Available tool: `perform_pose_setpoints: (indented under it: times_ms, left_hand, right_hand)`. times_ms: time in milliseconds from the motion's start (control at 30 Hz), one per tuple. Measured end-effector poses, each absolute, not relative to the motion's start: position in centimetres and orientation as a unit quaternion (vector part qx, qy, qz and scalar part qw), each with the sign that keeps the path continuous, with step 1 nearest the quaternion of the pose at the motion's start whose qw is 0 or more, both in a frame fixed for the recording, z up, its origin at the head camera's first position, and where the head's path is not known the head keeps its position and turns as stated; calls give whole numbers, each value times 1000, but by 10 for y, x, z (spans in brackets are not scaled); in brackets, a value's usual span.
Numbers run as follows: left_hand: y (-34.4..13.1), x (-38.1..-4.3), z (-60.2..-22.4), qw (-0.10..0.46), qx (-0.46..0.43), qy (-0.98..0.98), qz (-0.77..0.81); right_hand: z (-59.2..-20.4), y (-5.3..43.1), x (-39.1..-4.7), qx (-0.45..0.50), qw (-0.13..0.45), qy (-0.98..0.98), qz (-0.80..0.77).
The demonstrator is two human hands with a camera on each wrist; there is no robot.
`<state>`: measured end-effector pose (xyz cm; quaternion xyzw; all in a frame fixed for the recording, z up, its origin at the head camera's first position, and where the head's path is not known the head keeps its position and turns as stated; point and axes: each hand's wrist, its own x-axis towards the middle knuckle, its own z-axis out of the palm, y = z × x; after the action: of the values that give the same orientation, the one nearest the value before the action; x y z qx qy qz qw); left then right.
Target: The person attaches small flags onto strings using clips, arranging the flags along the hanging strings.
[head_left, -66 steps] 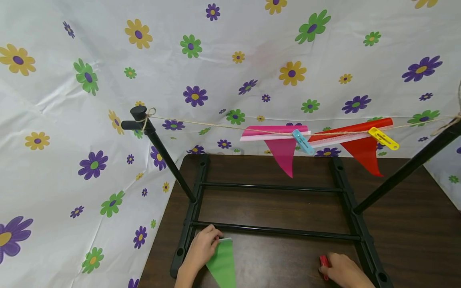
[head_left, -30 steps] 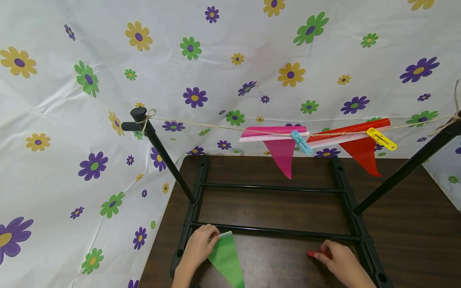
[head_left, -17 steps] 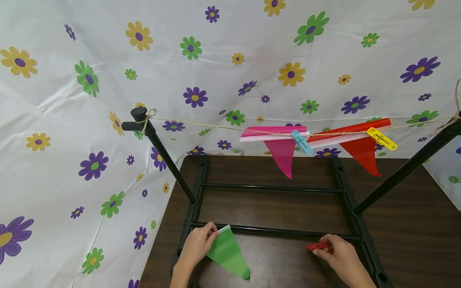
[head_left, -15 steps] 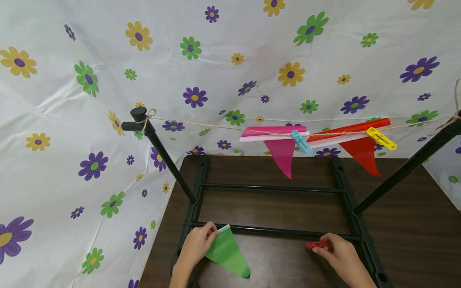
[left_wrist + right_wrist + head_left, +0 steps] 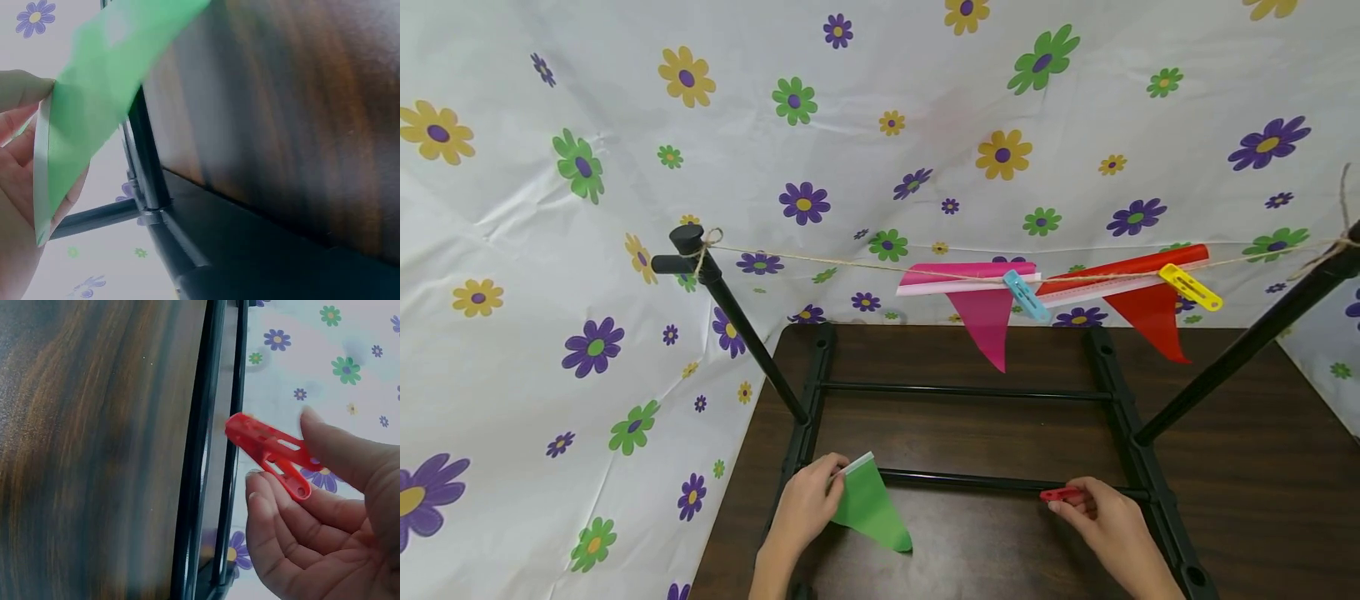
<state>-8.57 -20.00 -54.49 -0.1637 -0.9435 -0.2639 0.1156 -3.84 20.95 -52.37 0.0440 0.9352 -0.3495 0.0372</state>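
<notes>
My left hand point(image 5: 805, 506) pinches a green triangular pennant point(image 5: 868, 506) by its white-edged top, near the left side of the black frame. In the left wrist view the thumb presses on the white strip of the pennant point(image 5: 94, 106). On the right, my right hand point(image 5: 1108, 525) holds a red clothespin point(image 5: 1058, 494) between thumb and fingers, by the front bar. Seen from the right wrist, the clothespin point(image 5: 265, 444) points away from the palm. A twine line point(image 5: 820, 260) carries a pink pennant point(image 5: 985, 321) with a blue clothespin point(image 5: 1027, 296) and a red pennant point(image 5: 1150, 312) with a yellow clothespin point(image 5: 1191, 287).
The black frame point(image 5: 962, 392) lies on a dark wooden table point(image 5: 955, 437). Its left post point(image 5: 745, 342) and right post point(image 5: 1247, 354) slant upward and hold the twine. A white flowered cloth point(image 5: 737, 150) covers the background and left side.
Both hands have risen away from the table's near side, the left with the green pennant, the right with the red clothespin. The clothespin has turned from upright to sideways. The hanging pennants stay put.
</notes>
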Motion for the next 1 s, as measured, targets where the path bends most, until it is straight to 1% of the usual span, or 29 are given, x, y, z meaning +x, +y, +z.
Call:
perform_pose_setpoints:
  times_ms: [167, 267, 533, 667, 833, 1000]
  left_hand:
    - [-200, -88, -540, 122, -161, -947, -250]
    - [-200, -89, -538, 135, -166, -947, -241]
    - [-204, -93, -534, 227, -216, -923, -222]
    - [-206, -94, -530, 260, -239, -909, -220]
    - [-208, -95, -526, 279, -245, -903, -216]
    - [-211, -95, -523, 281, -242, -903, -215]
  right_hand:
    - [-521, 210, -37, 54, 34, 936, -346]
    - [-520, 210, -37, 61, 36, 935, -348]
    - [-520, 209, -35, 62, 12, 938, -339]
    - [-520, 208, -35, 58, -5, 939, -338]
    - [-518, 207, -34, 57, -19, 939, -339]
    - [-517, 206, -34, 48, -36, 941, -333]
